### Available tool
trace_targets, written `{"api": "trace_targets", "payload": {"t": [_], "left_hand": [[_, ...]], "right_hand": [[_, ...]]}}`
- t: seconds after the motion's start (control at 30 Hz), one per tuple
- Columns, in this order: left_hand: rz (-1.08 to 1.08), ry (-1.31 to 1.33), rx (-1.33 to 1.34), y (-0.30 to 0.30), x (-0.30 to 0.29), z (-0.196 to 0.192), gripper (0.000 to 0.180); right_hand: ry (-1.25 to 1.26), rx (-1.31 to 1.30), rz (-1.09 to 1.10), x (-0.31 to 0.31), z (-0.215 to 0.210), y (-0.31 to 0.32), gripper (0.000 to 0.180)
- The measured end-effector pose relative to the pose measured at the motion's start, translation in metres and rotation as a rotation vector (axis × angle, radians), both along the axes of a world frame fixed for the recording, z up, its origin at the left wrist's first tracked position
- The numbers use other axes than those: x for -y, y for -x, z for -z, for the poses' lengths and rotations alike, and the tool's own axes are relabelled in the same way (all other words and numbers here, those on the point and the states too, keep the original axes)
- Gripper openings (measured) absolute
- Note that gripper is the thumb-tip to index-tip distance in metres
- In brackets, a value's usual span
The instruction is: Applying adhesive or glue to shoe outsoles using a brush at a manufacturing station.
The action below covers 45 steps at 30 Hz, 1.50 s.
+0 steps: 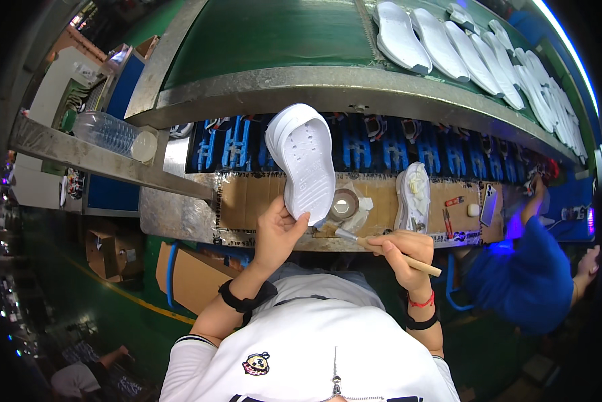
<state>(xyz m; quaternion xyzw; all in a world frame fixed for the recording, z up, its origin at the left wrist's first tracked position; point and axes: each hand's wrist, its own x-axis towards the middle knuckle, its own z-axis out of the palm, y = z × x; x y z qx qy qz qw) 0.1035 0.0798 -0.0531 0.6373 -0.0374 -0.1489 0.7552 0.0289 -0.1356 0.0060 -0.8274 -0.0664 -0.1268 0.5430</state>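
My left hand [280, 230] is closed round the heel end of a white shoe sole [309, 161], thumb on its inner face. The sole is held up and tilted, its hollow side facing me, with holes and ridges showing. In my right hand [405, 253] is a brush [374, 246] with a pale wooden handle. Its bristles point left, close to the sole's lower end; whether they touch it I cannot tell. Just beyond the brush a small round bowl [344, 204] sits on the cardboard-covered bench [247, 208]. Another white sole [413, 197] lies on the bench right of the bowl.
Several white soles [441, 43] lie on the green conveyor belt [267, 37] behind a metal rail [301, 84]. Blue racks [394, 154] stand under it. Pens [447, 218] and a phone [489, 204] lie at right, near a person in blue [525, 281]. A plastic bottle [113, 134] is at left.
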Motion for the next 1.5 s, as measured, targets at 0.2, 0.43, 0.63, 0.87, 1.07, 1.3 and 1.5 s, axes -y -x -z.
{"api": "trace_targets", "payload": {"t": [0.2, 0.43, 0.63, 0.87, 1.07, 1.3, 1.5], "left_hand": [[-0.005, 0.022, -0.012, -0.001, 0.002, -0.002, 0.028], [0.035, 0.043, -0.059, 0.001, 0.003, -0.003, 0.037], [0.058, 0.041, -0.051, 0.002, 0.003, -0.005, 0.038], [0.048, 0.040, 0.004, -0.003, 0.003, -0.005, 0.033], [0.071, 0.044, -0.005, -0.010, 0.013, -0.009, 0.034], [0.294, 0.134, 0.035, -0.036, 0.047, -0.032, 0.043], [0.446, 0.343, -0.115, -0.101, 0.134, -0.123, 0.045]], "right_hand": [[0.071, -0.044, -0.036, 0.001, -0.004, -0.005, 0.015], [0.083, -0.040, -0.049, -0.001, -0.005, -0.006, 0.014], [0.100, -0.012, -0.012, 0.001, -0.006, -0.005, 0.014], [0.098, -0.021, 0.009, 0.003, -0.011, -0.007, 0.014], [0.052, 0.037, 0.004, 0.007, -0.012, -0.007, 0.014], [-0.259, 0.034, 0.443, 0.033, -0.017, 0.030, 0.030], [-0.446, 0.158, 0.809, 0.065, -0.014, 0.066, 0.038]]}}
